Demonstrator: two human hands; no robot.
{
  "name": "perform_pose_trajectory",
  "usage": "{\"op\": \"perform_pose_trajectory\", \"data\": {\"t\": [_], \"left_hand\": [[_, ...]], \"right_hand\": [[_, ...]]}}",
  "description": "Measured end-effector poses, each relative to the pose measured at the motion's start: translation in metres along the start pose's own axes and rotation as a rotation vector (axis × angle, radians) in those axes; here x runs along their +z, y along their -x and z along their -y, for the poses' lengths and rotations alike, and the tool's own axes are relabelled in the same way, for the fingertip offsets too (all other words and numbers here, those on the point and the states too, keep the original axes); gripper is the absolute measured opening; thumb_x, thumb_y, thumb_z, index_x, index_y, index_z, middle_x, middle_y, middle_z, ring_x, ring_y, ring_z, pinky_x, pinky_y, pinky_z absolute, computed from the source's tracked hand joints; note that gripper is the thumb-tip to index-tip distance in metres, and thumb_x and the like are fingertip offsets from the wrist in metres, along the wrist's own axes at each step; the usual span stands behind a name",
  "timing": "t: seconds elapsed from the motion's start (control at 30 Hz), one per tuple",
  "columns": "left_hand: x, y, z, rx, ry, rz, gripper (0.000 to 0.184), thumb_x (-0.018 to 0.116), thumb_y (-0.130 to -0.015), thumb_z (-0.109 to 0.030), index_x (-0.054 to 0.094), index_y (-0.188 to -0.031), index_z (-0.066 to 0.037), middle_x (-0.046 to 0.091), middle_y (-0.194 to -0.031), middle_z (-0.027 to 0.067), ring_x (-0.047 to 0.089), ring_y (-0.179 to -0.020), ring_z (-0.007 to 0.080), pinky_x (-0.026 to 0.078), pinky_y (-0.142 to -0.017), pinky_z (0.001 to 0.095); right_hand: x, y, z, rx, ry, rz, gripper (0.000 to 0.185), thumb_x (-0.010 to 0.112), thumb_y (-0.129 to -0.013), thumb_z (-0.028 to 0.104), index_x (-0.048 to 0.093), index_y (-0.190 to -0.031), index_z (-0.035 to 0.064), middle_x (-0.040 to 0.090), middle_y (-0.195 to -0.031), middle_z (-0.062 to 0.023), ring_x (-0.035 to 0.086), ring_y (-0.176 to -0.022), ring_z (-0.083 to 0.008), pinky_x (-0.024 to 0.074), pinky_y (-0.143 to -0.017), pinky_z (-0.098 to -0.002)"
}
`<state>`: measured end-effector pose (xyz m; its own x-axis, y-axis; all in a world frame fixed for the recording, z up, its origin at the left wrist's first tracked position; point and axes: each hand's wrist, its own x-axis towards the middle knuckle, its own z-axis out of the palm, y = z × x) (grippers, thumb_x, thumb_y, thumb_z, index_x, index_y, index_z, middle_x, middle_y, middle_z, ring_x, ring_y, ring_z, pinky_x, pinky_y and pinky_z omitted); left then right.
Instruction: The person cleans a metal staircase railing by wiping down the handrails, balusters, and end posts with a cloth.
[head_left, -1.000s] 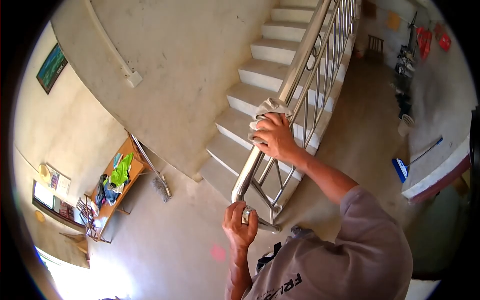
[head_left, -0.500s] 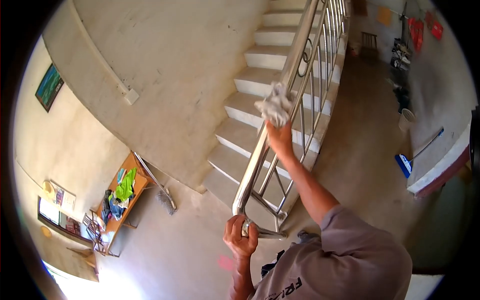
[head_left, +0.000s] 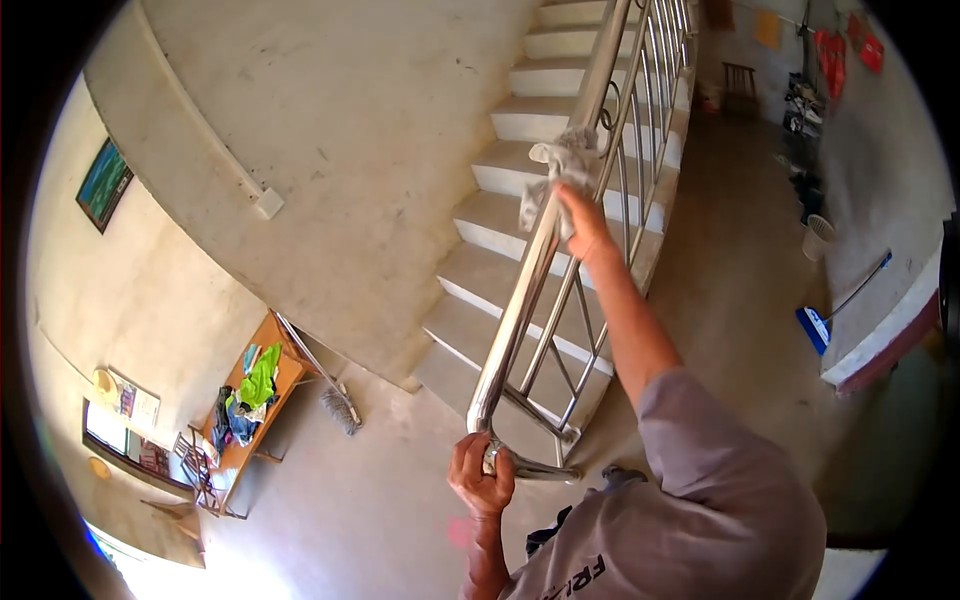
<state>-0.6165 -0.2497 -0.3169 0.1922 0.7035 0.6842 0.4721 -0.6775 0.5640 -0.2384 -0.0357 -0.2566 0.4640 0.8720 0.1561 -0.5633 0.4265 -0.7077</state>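
A shiny metal handrail point(head_left: 515, 345) slopes up beside the staircase. My right hand point(head_left: 585, 225), at the end of an outstretched arm, presses a crumpled greyish-white cloth point(head_left: 570, 160) onto the rail partway up. The cloth drapes over both sides of the tube, and part of my grip is hidden behind it. Down at the rail's curved lower end, my left hand point(head_left: 482, 480) is closed around the metal. A shiny patch shows between its thumb and fingers.
Concrete stairs point(head_left: 480, 270) rise beyond the railing bars point(head_left: 625, 190). At left, clothes point(head_left: 245, 400) lie on a wooden table point(head_left: 285, 375), with a grey-headed mop point(head_left: 340, 408) close by. A blue broom point(head_left: 815, 328) leans at right near a white basket point(head_left: 817, 238).
My right hand has slid the cloth farther up the handrail, and the cloth now spreads more across it. My left hand keeps its place on the lower end.
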Motion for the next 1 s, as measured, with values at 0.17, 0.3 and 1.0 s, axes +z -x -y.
{"op": "perform_pose_trajectory", "data": {"t": [0.17,0.3,1.0], "left_hand": [[-0.002,0.0,-0.002,-0.003,-0.025,0.018,0.024,0.07,-0.078,-0.013,0.067,-0.099,-0.003,0.066,-0.097,0.0172,0.066,-0.083,0.0355,0.054,-0.073,0.0418],[-0.003,0.001,-0.006,-0.059,0.017,0.003,0.023,0.07,-0.078,-0.011,0.067,-0.1,-0.003,0.066,-0.099,0.0173,0.066,-0.085,0.0355,0.054,-0.075,0.0416],[-0.001,-0.002,-0.013,-0.1,0.017,0.019,0.025,0.064,-0.081,-0.01,0.065,-0.103,0.001,0.064,-0.098,0.0176,0.063,-0.088,0.0338,0.052,-0.08,0.0398]], "right_hand": [[-0.014,0.115,-0.151,0.238,0.036,0.064,0.038,0.078,-0.084,0.028,0.063,-0.115,0.0114,0.064,-0.104,-0.0011,0.061,-0.093,-0.0128,0.053,-0.078,-0.0337],[0.015,0.193,-0.159,0.261,0.059,0.138,0.047,0.083,-0.08,0.015,0.057,-0.118,0.0079,0.064,-0.107,-0.0027,0.063,-0.096,-0.0144,0.0532,-0.082,-0.0329],[-0.052,-0.025,-0.06,-1.04,1.777,-0.397,0.059,0.068,-0.077,0.036,0.061,-0.125,0.0029,0.052,-0.138,-0.0227,0.044,-0.127,-0.042,0.0275,-0.108,-0.056]]}}
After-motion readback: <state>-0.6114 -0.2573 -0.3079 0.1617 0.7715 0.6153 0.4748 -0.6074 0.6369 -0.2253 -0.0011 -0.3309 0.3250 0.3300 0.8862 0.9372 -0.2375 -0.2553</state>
